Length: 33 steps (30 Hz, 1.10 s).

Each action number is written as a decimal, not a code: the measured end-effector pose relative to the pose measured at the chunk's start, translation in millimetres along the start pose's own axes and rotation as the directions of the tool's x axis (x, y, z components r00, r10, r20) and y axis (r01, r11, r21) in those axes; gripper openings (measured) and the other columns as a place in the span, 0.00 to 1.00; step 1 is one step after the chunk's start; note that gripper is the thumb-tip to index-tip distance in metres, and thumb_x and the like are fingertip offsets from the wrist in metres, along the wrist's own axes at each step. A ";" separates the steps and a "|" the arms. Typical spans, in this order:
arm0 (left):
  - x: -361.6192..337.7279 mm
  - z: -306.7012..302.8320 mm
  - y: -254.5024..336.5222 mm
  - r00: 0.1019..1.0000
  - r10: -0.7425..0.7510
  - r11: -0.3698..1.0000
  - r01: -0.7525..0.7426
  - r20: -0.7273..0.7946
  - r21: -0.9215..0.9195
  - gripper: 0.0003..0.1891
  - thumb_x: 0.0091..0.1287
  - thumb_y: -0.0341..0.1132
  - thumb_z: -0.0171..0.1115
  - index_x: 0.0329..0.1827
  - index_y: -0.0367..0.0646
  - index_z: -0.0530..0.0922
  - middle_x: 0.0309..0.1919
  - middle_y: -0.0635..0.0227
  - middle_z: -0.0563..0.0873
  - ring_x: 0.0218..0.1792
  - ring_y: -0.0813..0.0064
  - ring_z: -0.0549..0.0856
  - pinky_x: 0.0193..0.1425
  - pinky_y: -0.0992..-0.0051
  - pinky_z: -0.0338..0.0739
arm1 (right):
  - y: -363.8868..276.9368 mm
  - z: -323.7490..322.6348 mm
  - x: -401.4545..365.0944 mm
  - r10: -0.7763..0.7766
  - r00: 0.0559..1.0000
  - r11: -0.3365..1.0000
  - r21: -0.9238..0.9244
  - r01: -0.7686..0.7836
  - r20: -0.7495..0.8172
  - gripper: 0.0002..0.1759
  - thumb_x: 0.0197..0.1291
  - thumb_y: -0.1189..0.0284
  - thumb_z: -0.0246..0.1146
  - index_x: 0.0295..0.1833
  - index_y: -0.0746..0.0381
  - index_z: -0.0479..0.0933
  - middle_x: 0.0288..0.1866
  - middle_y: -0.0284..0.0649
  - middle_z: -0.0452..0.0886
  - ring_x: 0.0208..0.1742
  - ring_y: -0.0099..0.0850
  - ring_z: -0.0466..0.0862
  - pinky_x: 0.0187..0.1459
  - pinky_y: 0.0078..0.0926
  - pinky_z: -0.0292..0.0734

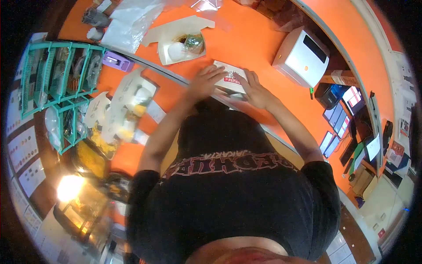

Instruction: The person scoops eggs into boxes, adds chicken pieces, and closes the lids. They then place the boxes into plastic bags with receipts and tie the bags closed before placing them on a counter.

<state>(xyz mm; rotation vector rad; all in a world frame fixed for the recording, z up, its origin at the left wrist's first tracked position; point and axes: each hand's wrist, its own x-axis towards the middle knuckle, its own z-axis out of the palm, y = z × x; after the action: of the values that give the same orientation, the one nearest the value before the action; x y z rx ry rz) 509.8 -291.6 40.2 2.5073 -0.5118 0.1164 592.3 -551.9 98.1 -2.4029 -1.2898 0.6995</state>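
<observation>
A closed white paper food box (230,75) with a red and black printed lid sits on the orange counter in front of me. My left hand (205,82) grips its left side, with the fingers reaching over the lid. On the opposite side, my right hand (260,91) holds the edge, fingers bent along the box. Behind and to the left stands an open food box (163,57) with a mound of white rice (176,52) and a green-filled clear packet (193,42). Both palms are hidden.
More open boxes with food (132,101) stand at left, beside a teal rack (57,75) of packets and a purple device (118,60). A white dispenser (301,57) stands at right, near several lit screens (337,119). Plastic bags (132,24) lie at the back left.
</observation>
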 end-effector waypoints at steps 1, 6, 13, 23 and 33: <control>2.2 3.6 -9.9 0.999 0.033 0.997 -0.035 0.030 0.071 0.36 0.61 0.44 0.67 0.75 0.53 0.70 0.76 0.63 0.68 0.73 0.54 0.68 0.77 0.56 0.63 | -0.1 0.5 0.5 -0.005 1.000 1.000 -0.009 0.005 0.000 0.46 0.59 0.75 0.65 0.81 0.53 0.51 0.79 0.65 0.47 0.78 0.65 0.52 0.74 0.54 0.64; 5.7 -16.3 12.2 0.994 0.065 0.989 -0.076 0.087 0.130 0.33 0.61 0.37 0.66 0.73 0.56 0.72 0.76 0.67 0.69 0.75 0.58 0.66 0.76 0.57 0.65 | -1.8 6.6 0.6 0.027 0.999 0.997 -0.066 -0.029 -0.023 0.45 0.60 0.75 0.64 0.81 0.53 0.52 0.79 0.65 0.47 0.79 0.67 0.48 0.75 0.56 0.62; -13.1 10.8 -0.6 0.995 0.072 0.983 -0.081 0.063 0.163 0.32 0.63 0.38 0.66 0.73 0.59 0.72 0.78 0.68 0.66 0.77 0.60 0.64 0.77 0.56 0.65 | -3.9 34.7 -0.1 0.046 0.996 0.984 -0.166 -0.059 -0.076 0.46 0.63 0.59 0.67 0.82 0.46 0.52 0.81 0.67 0.40 0.79 0.73 0.43 0.73 0.64 0.62; 4.3 10.4 -6.1 0.988 -0.074 0.955 0.109 -0.135 0.277 0.28 0.63 0.35 0.65 0.69 0.57 0.75 0.72 0.66 0.72 0.73 0.59 0.70 0.73 0.54 0.66 | 37.0 30.4 37.8 -0.023 0.967 0.936 -0.345 -0.068 -0.253 0.41 0.65 0.48 0.62 0.80 0.44 0.59 0.83 0.60 0.42 0.80 0.72 0.41 0.74 0.68 0.55; -4.3 -24.9 -47.7 0.861 -0.416 0.811 0.497 -0.292 0.310 0.07 0.65 0.31 0.58 0.43 0.46 0.82 0.42 0.66 0.85 0.45 0.60 0.83 0.51 0.62 0.78 | 78.8 -9.5 115.3 0.060 0.788 0.946 -0.216 -0.240 -0.613 0.33 0.65 0.64 0.66 0.73 0.58 0.65 0.77 0.59 0.60 0.77 0.61 0.61 0.74 0.65 0.55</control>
<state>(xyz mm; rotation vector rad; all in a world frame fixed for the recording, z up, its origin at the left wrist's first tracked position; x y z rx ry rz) 524.8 -240.0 35.4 2.8696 0.2444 0.3150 705.7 -497.9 36.2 -2.6478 -0.9706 -0.2533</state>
